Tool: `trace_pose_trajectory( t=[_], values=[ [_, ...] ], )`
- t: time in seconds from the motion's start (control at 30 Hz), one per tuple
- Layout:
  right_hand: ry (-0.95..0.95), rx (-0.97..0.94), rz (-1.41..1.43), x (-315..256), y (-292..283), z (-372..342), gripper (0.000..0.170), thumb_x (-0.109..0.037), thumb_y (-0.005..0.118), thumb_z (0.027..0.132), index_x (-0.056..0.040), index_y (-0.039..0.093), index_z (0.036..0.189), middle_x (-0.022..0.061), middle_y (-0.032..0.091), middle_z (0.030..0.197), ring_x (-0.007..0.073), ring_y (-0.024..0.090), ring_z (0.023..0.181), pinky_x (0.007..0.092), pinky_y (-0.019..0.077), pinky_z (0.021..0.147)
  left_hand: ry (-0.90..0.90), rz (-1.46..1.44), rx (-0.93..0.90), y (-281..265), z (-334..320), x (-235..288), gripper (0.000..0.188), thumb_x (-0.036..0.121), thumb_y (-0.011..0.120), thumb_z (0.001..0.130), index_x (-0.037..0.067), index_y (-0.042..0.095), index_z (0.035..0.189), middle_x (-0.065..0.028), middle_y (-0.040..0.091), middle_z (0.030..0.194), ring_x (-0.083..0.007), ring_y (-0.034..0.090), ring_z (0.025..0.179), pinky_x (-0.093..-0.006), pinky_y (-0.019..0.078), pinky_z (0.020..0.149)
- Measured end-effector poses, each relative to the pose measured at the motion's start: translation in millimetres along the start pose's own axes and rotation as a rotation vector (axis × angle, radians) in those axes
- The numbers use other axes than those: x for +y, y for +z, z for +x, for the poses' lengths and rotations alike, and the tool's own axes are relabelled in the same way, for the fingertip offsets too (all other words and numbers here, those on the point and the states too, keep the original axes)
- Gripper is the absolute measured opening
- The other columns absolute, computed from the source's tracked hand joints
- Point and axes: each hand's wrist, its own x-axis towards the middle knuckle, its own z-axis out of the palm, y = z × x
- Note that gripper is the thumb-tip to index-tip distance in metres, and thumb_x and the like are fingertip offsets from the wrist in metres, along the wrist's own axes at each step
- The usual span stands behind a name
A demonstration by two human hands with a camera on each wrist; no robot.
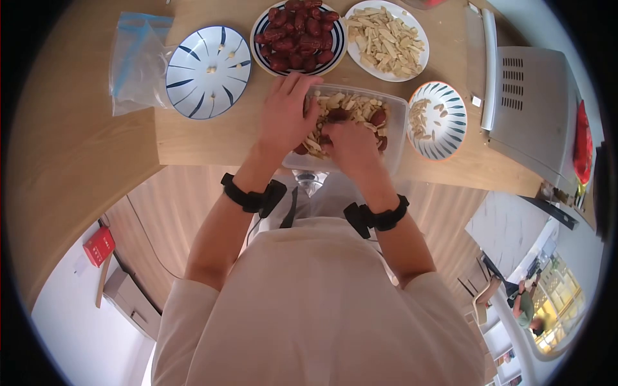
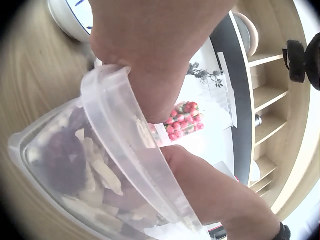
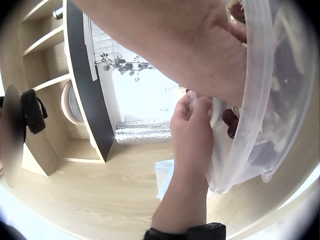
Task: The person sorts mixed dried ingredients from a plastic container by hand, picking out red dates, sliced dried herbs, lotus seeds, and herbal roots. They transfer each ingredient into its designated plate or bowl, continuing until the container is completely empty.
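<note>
A clear plastic container (image 1: 400, 122) stands at the table's near edge, filled with pale dried slices (image 1: 351, 103) and several red dates (image 1: 378, 117). My left hand (image 1: 288, 114) grips its left wall near the far corner; the right wrist view shows that hand (image 3: 192, 127) with thumb and fingers on either side of the rim. My right hand (image 1: 355, 145) reaches down into the container, fingers bent among the slices and dates. Its fingertips are hidden in the contents, so I cannot tell whether they hold a piece. The left wrist view shows the container's wall (image 2: 135, 135) close up.
Beyond the container stand a plate of red dates (image 1: 299, 35) and a white plate of pale slices (image 1: 386, 40). A striped bowl (image 1: 454, 119) with small tan pieces is at right. At left are a blue-marked plate (image 1: 193, 77) with crumbs and a zip bag (image 1: 135, 71). A grey appliance (image 1: 531, 116) stands far right.
</note>
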Motion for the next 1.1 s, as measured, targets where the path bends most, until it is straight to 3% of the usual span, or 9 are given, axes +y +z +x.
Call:
trace_pose_trajectory(
  t=[0.17,0.4,0.47,0.7,0.77,0.87,1.1],
  values=[
    [0.023,0.064,-0.031,-5.0,7.1,-1.7,0.008,-0.012,0.064,0.082,-0.0071,0.071,0.082,0.0156,0.070,0.081,0.0305,0.072,0.080,0.0418,0.0555,0.063,-0.003,0.006,-0.001,-0.6,-1.0,0.1,0.035,0.003,0.064,0.078,0.010,0.061,0.112,-0.0095,0.060,0.105,-0.0333,0.056,0.099,-0.0442,0.0495,0.084],
    [0.047,-0.008,-0.033,-1.9,7.9,1.8,0.010,-0.007,0.060,0.083,-0.0061,0.069,0.081,0.0148,0.069,0.080,0.0312,0.071,0.080,0.0426,0.0553,0.063,-0.009,0.015,-0.021,-3.5,2.2,3.2,0.033,0.001,0.063,0.080,0.008,0.062,0.113,-0.0115,0.062,0.106,-0.0351,0.057,0.101,-0.0435,0.0476,0.087],
    [0.018,0.052,-0.003,5.1,14.8,0.9,0.011,-0.019,0.067,0.083,-0.0106,0.069,0.090,0.0103,0.069,0.086,0.0314,0.069,0.081,0.0434,0.0555,0.068,-0.007,0.024,-0.025,-4.6,2.5,4.5,0.034,0.001,0.063,0.080,0.008,0.062,0.112,-0.0116,0.062,0.106,-0.0351,0.057,0.101,-0.0434,0.0477,0.087],
    [0.050,-0.030,0.065,3.7,4.9,-1.9,0.011,-0.018,0.067,0.083,-0.0111,0.069,0.092,0.0087,0.069,0.094,0.0307,0.068,0.086,0.0444,0.0550,0.071,-0.011,0.000,-0.021,-3.8,2.8,4.6,0.035,0.000,0.064,0.079,0.007,0.062,0.113,-0.0120,0.062,0.106,-0.0354,0.057,0.099,-0.0436,0.0475,0.086],
    [-0.021,0.111,0.096,0.4,6.8,-2.6,0.009,-0.011,0.064,0.081,-0.0058,0.070,0.086,0.0119,0.068,0.083,0.0314,0.071,0.079,0.0420,0.0555,0.066,-0.013,-0.010,-0.020,-3.4,2.4,4.1,0.035,0.000,0.064,0.079,0.007,0.062,0.113,-0.0120,0.062,0.106,-0.0353,0.057,0.098,-0.0436,0.0474,0.085],
    [0.007,0.043,-0.055,-6.2,20.3,4.1,0.007,-0.011,0.065,0.080,-0.0068,0.070,0.081,0.0108,0.068,0.078,0.0292,0.071,0.076,0.0411,0.0547,0.064,-0.013,-0.016,-0.022,-4.2,2.6,4.8,0.035,0.000,0.063,0.079,0.007,0.062,0.113,-0.0120,0.062,0.106,-0.0352,0.057,0.097,-0.0436,0.0473,0.084],
    [-0.068,0.052,-0.079,-9.1,9.7,5.1,0.006,-0.009,0.063,0.079,-0.0079,0.069,0.078,0.0110,0.069,0.076,0.0282,0.071,0.074,0.0396,0.0528,0.060,-0.018,0.001,-0.022,-5.0,4.3,5.6,0.033,-0.001,0.063,0.079,0.007,0.063,0.112,-0.0122,0.062,0.104,-0.0350,0.057,0.097,-0.0435,0.0474,0.084]
  ],
)
